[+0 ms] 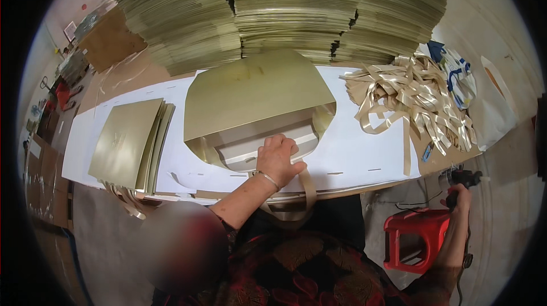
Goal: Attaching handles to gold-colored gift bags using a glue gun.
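Observation:
An opened gold paper gift bag (256, 88) lies on its side on the white-covered table, its mouth towards me. My left hand (277, 156) is at the bag's near lower edge, fingers bent inside the mouth; a beige ribbon handle (310, 190) hangs beside the thumb and loops below the table edge. To the right, beyond the table edge, my right hand (460, 197) grips the handle of a black corded power tool, perhaps a heat gun (466, 178). Flat gold bags with ribbon handles (126, 143) are stacked on the left.
Tall stacks of flat gold bags (295, 11) stand along the back. A heap of beige ribbons (410, 96) lies at the right, near a small blue tool (427, 152) and a white bag (495, 109). A red plastic stool (414, 240) and a cable are below. Cardboard boxes (111, 39) stand at left.

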{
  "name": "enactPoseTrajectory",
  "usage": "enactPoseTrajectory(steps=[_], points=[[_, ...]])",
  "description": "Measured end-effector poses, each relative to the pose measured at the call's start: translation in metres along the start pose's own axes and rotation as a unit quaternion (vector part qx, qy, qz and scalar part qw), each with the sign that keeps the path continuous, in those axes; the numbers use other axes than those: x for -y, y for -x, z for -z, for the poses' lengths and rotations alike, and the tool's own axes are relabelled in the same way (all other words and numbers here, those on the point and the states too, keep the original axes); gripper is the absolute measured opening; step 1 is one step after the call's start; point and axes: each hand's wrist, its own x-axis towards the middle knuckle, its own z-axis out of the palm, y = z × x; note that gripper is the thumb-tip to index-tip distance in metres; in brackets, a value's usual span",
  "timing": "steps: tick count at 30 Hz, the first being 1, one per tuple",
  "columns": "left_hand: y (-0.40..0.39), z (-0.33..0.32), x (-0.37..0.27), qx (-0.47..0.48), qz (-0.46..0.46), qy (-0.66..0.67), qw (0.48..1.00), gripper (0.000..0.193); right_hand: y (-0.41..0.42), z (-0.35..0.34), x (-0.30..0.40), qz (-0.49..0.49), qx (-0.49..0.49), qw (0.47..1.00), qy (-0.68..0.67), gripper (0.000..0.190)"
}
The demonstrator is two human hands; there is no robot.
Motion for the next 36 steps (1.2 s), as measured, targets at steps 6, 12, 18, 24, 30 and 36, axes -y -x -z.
enactPoseTrajectory(steps=[6, 12, 18, 24, 30, 36], points=[[-0.001, 0.002, -0.003, 0.001, 0.028, 0.017, 0.999, 0.069, 0.167, -0.061, 0.059, 0.194, 0.159, 0.956, -0.152, 0.058], [-0.007, -0.001, 0.015, -0.006, 0.023, 0.097, 0.995, 0.056, 0.247, -0.14, 0.057, 0.108, 0.498, 0.851, -0.128, 0.066], [-0.008, -0.012, 0.024, -0.06, 0.045, 0.172, 0.982, 0.038, 0.253, -0.206, 0.036, 0.116, 0.556, 0.823, 0.032, 0.052], [-0.005, -0.018, 0.022, -0.092, -0.009, 0.141, 0.986, 0.024, 0.249, -0.229, 0.028, 0.152, 0.553, 0.817, 0.057, 0.052], [0.002, -0.02, 0.019, -0.102, -0.069, 0.053, 0.991, 0.022, 0.239, -0.213, 0.023, 0.095, 0.581, 0.808, 0.006, 0.052], [0.007, -0.001, 0.019, -0.112, -0.045, 0.113, 0.986, 0.025, 0.241, -0.222, 0.033, 0.077, 0.583, 0.809, 0.013, 0.055]])
